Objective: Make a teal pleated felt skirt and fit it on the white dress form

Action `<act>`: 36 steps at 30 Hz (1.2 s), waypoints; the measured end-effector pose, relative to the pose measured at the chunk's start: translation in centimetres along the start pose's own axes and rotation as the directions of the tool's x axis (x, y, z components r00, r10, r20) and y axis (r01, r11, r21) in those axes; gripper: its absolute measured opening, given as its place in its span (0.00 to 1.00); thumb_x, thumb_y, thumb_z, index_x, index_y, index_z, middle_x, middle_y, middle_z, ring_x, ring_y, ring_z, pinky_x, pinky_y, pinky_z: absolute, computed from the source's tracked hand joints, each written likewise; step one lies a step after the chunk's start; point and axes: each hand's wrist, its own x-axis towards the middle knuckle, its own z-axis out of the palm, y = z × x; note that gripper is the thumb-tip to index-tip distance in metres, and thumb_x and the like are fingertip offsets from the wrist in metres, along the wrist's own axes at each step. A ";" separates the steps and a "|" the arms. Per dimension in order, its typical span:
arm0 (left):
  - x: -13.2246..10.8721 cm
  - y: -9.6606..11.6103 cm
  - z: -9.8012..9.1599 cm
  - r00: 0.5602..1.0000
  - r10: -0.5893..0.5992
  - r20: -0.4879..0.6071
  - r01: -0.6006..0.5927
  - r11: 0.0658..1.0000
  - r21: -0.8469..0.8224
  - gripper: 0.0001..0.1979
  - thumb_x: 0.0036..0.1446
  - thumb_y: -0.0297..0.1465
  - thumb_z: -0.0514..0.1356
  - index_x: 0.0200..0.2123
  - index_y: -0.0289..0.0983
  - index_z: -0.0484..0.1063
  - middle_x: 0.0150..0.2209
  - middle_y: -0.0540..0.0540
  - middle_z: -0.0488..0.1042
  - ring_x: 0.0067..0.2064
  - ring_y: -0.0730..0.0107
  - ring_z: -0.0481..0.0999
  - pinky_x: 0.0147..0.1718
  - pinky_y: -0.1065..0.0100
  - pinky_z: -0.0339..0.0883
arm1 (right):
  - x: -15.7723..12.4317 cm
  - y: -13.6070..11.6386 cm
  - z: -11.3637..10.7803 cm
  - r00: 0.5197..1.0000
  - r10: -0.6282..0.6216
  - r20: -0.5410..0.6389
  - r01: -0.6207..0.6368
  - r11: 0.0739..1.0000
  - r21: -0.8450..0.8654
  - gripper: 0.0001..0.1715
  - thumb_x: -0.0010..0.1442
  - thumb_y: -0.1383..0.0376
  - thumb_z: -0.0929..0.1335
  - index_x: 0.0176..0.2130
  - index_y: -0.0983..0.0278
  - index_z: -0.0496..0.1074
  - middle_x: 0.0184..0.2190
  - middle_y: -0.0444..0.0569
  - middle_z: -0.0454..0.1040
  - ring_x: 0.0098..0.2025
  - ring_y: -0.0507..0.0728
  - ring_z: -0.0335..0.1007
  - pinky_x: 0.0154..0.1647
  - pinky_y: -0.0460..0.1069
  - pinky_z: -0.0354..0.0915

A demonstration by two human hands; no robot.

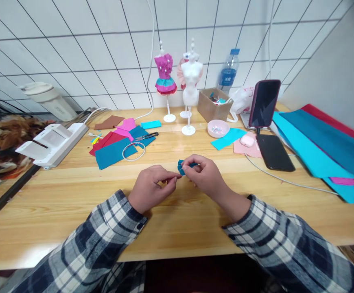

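My right hand (206,175) pinches a small crumpled piece of teal crepe paper (181,167) between thumb and fingers, just above the middle of the table. Part of the piece is hidden behind those fingers. My left hand (155,185) is closed in a pinch beside it, index finger and thumb tips close to the piece's lower edge. Whether anything thin is between them I cannot make out. Beyond my left hand lie a white ring (134,158), black thread snips (146,136) and a flat teal sheet (114,154).
At the back stand a bare white mannequin (192,81) and one in a pink dress (165,67). A pink bowl of beads (218,133), a cardboard box (206,106) and a propped phone (265,103) are to the right. A power strip (57,148) is at left.
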 end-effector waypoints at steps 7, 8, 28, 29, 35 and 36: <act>-0.2 -0.2 -0.3 0.993 0.115 -0.028 -0.116 0.992 -0.049 0.10 0.58 0.26 0.58 0.34 0.39 0.81 0.23 0.50 0.76 0.25 0.74 0.73 0.26 0.73 0.65 | 1.6 -3.7 -2.6 0.986 0.164 -0.030 -0.131 0.872 0.472 0.21 0.43 0.60 0.77 0.26 0.62 0.61 0.27 0.43 0.78 0.24 0.49 0.74 0.23 0.42 0.70; -0.2 -0.3 -0.2 0.991 0.128 -0.044 -0.130 0.990 -0.051 0.10 0.58 0.26 0.58 0.35 0.40 0.81 0.22 0.50 0.75 0.25 0.73 0.73 0.26 0.73 0.64 | 2.3 -4.4 -3.4 0.988 0.134 -0.078 -0.081 0.875 0.478 0.22 0.42 0.59 0.78 0.26 0.62 0.62 0.26 0.42 0.77 0.23 0.48 0.73 0.24 0.42 0.71; -0.8 -0.7 0.4 0.961 0.266 -0.071 -0.270 0.962 -0.052 0.10 0.58 0.24 0.58 0.37 0.40 0.79 0.21 0.51 0.75 0.24 0.71 0.71 0.26 0.67 0.62 | 18.7 -5.1 -14.9 0.759 -0.492 -0.427 -0.146 0.509 -0.848 0.17 0.61 0.60 0.67 0.45 0.59 0.82 0.44 0.54 0.82 0.46 0.61 0.75 0.47 0.53 0.65; -0.8 -0.7 0.5 0.962 0.265 -0.067 -0.269 0.961 -0.059 0.11 0.58 0.24 0.58 0.37 0.40 0.79 0.21 0.51 0.75 0.24 0.71 0.71 0.27 0.67 0.62 | 18.8 -5.0 -15.0 0.770 -0.483 -0.417 -0.150 0.498 -0.854 0.16 0.61 0.60 0.67 0.45 0.59 0.82 0.44 0.55 0.82 0.46 0.62 0.75 0.48 0.53 0.65; -0.7 -0.8 0.4 0.961 0.269 -0.068 -0.273 0.960 -0.055 0.11 0.58 0.23 0.58 0.38 0.40 0.79 0.22 0.50 0.76 0.24 0.72 0.71 0.27 0.68 0.63 | 19.2 -3.9 -15.2 0.844 -0.420 -0.332 -0.114 0.465 -0.878 0.20 0.62 0.69 0.65 0.49 0.59 0.81 0.48 0.54 0.81 0.48 0.61 0.76 0.49 0.53 0.66; -0.7 -0.8 0.4 0.959 0.274 -0.072 -0.278 0.959 -0.052 0.11 0.58 0.23 0.58 0.38 0.40 0.79 0.22 0.50 0.76 0.24 0.72 0.71 0.27 0.68 0.63 | 19.0 -3.8 -15.2 0.850 -0.421 -0.318 -0.099 0.465 -0.880 0.20 0.61 0.70 0.65 0.48 0.58 0.81 0.51 0.53 0.79 0.49 0.60 0.76 0.50 0.52 0.65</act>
